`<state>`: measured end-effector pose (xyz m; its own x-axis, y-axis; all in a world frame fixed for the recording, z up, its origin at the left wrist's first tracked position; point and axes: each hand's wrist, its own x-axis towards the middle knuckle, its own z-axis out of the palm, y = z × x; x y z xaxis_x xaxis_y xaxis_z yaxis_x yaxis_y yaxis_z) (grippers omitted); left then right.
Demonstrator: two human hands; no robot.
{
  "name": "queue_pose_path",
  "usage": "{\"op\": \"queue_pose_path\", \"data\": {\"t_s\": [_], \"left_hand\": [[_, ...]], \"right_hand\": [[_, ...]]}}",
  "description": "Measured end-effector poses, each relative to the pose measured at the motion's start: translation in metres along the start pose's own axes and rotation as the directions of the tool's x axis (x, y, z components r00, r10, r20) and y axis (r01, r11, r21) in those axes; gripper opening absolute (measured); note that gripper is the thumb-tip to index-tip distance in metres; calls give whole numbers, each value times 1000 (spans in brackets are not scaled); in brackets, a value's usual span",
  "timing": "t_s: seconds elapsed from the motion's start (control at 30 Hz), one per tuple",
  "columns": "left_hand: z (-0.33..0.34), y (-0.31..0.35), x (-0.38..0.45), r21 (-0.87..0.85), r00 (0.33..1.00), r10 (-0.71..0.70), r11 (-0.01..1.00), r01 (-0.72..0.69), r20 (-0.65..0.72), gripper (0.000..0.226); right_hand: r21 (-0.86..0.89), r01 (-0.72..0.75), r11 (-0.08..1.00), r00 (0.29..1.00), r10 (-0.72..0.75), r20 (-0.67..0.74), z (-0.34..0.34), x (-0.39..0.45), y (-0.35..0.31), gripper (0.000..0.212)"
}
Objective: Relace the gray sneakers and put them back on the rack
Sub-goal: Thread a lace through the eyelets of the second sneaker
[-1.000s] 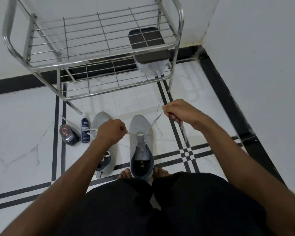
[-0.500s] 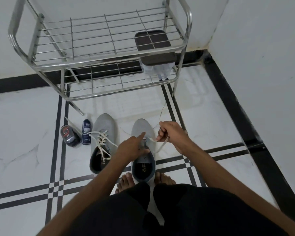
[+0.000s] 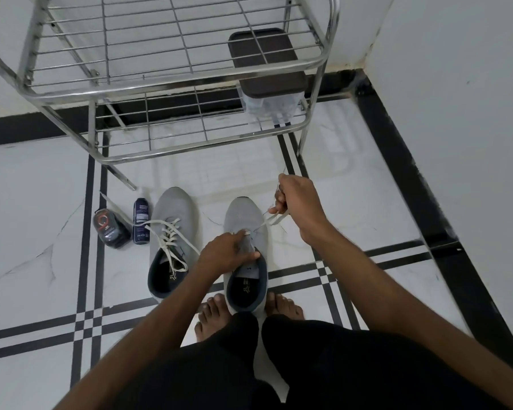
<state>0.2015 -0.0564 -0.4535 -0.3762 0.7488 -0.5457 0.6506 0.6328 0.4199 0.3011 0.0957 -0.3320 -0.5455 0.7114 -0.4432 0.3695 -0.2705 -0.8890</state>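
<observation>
Gripping the tongue area of the right gray sneaker (image 3: 245, 220), the left hand (image 3: 227, 253) curls its fingers over the eyelet zone. The right hand (image 3: 296, 199) pinches the white lace (image 3: 276, 217) and holds it taut, up and to the right of the toe. The left gray sneaker (image 3: 172, 211) stands just beside, laced loosely. Both shoes sit on the tiled floor (image 3: 42, 217) before the metal rack (image 3: 190, 87). Two small bottles (image 3: 141, 220) lie near the left sneaker.
</observation>
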Motion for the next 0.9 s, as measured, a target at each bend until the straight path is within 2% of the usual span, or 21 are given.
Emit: {"op": "queue_pose_path", "data": {"t_s": [0.07, 0.17, 0.27, 0.37, 0.43, 0.6, 0.77, 0.9], "left_hand": [[-8, -9, -6, -24, 1000, 8, 1000, -8, -7, 67], [-40, -21, -17, -15, 998, -9, 1000, 8, -56, 55], [-94, -22, -29, 191, 988, -4, 981, 33, -153, 27], [-148, -11, -44, 374, 976, 19, 925, 66, -218, 20], [-179, 2, -57, 444, 961, 59, 893, 70, -270, 20], [-236, 32, -90, 487, 923, 158, 873, 35, -350, 17], [-275, 52, -124, 371, 867, 239, 926, -69, -436, 10], [-287, 58, -135, 243, 808, 287, 953, -183, -514, 8]], "right_hand": [[-173, -17, 985, 1000, 16, -6, -6, -1, 1, 34], [-541, 24, 841, 997, 18, 71, -17, -4, -13, 35], [-680, 101, 727, 987, 13, 161, -23, -14, -44, 32], [-798, 205, 567, 977, -74, 199, -18, -20, -78, 27], [-836, 267, 479, 962, -182, 203, -13, -25, -101, 23], [-818, 418, 395, 872, -426, 240, -8, -44, -145, 21], [-756, 509, 411, 820, -500, 280, -12, -60, -167, 8], [-727, 550, 410, 773, -579, 258, -13, -67, -171, 11]]}}
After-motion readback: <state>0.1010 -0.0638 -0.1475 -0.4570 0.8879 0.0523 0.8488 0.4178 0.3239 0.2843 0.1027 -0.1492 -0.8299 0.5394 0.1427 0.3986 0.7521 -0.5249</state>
